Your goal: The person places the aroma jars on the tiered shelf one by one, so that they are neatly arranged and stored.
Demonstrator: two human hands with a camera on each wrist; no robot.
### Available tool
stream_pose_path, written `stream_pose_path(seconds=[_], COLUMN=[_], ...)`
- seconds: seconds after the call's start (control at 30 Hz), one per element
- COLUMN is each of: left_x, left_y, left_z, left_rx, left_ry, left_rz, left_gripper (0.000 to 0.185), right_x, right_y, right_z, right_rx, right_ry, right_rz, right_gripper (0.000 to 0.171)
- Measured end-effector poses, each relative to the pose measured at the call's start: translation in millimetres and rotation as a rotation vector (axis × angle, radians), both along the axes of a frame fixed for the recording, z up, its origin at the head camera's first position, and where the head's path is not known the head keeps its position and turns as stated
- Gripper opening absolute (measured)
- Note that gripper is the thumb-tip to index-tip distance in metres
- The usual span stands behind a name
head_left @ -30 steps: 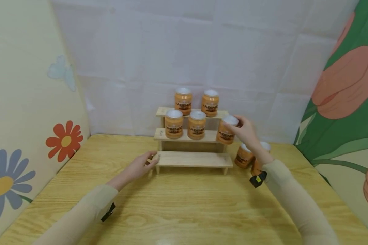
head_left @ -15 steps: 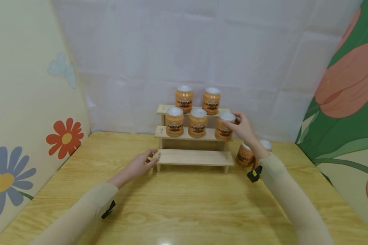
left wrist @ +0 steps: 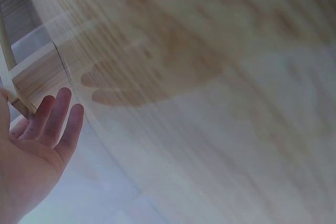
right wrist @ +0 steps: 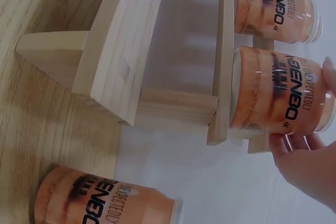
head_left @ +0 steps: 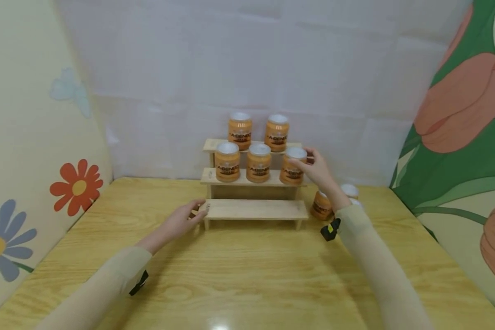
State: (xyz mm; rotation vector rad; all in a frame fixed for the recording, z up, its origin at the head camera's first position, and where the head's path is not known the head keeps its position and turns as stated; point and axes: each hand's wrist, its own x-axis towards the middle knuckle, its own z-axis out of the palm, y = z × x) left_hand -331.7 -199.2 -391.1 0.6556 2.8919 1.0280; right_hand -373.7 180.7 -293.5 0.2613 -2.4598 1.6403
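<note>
the orange jar (head_left: pixel 291 175) is on the right end of the wooden middle shelf (head_left: pixel 274 179), with its base against the board. its long axis is upright, its white top (head_left: pixel 296 151) points up, and the printed label (right wrist: pixel 294 93) faces to the front. the right hand (head_left: pixel 316 170) has thumb and fingers clamped on this jar near the top. two similar jars (head_left: pixel 258 165) stand upright in one row with it. the left hand (head_left: pixel 180 221) is at the left end of the lowest shelf (head_left: pixel 255 209), fingers slightly bent and apart; whether they press the wood, i cannot tell.
</note>
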Motion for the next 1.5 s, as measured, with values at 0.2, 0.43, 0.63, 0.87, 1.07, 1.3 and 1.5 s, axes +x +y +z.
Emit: stream_pose_path(seconds=[0.2,0.43,0.63,0.87,1.07,1.3,1.5], left_x=[3.8,2.6,0.0,-0.2,-0.2,0.2,1.9], left_y=[-4,-3,-3,-2,-3,-6,-8], left_z=[-0.9,0.8,0.4,2.8,6.2,0.1,-3.6], left_rx=[-0.010,-0.014,-0.011,0.009,0.014,0.008,-0.012], left_ry=[0.015,0.009,0.012,0.014,0.002,0.006,-0.005], left_rz=[0.011,0.010,0.009,-0.009,-0.017,-0.020,-0.006], left_gripper=[0.055,0.059,0.058,0.055,0.055,0.055,0.061], right_x=[-1.2,-2.0,-1.4,0.0,1.5,3.8,8.8], right_y=[-11,-11,-10,-10,-9,-6,7], right_z=[-0.1,0.3,3.4,5.9,6.4,0.3,-4.9], right_rx=[-0.044,-0.035,-0.019,-0.010,-0.020,0.007,0.059], right_ry=[-0.010,-0.002,0.013,0.008,0.000,0.019,0.013], right_rz=[0.027,0.026,0.035,0.050,0.052,0.072,0.092], right_gripper=[0.071,0.071,0.070,0.073,0.075,0.074,0.075])
